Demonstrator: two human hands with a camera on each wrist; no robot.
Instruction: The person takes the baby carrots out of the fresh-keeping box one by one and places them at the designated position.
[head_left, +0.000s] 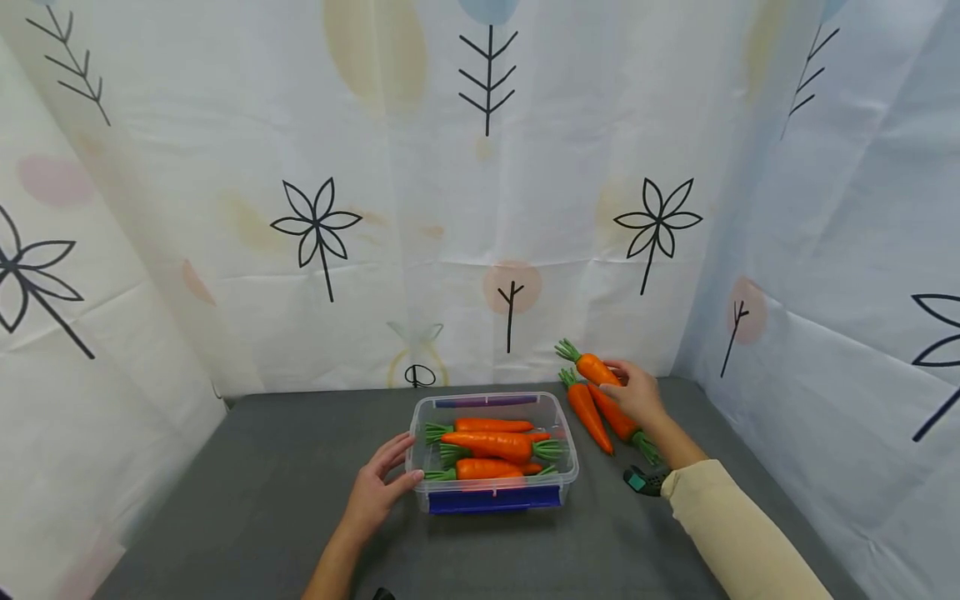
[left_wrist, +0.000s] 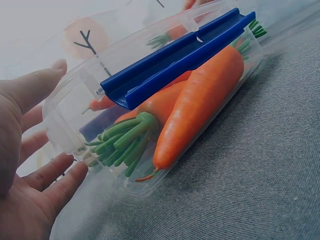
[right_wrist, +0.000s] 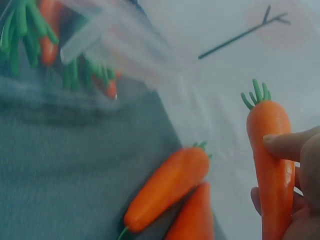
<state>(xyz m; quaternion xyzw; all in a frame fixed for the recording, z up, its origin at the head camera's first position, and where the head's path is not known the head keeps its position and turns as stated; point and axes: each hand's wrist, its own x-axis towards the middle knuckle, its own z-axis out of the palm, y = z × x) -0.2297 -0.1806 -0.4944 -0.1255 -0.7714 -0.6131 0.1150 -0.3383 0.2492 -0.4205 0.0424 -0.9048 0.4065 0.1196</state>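
Note:
A clear plastic box with blue latches stands on the grey table, several orange carrots with green tops inside it. My left hand touches the box's left side; in the left wrist view its fingers look extended along the wall. Right of the box, my right hand grips a carrot between thumb and fingers, raised above the table. Below that hand two more carrots lie side by side: one carrot nearer the box, another carrot partly hidden by the held one.
A black device with a teal face is at the right wrist. White printed fabric hangs behind the table and along both sides. The table's back edge runs just behind the box.

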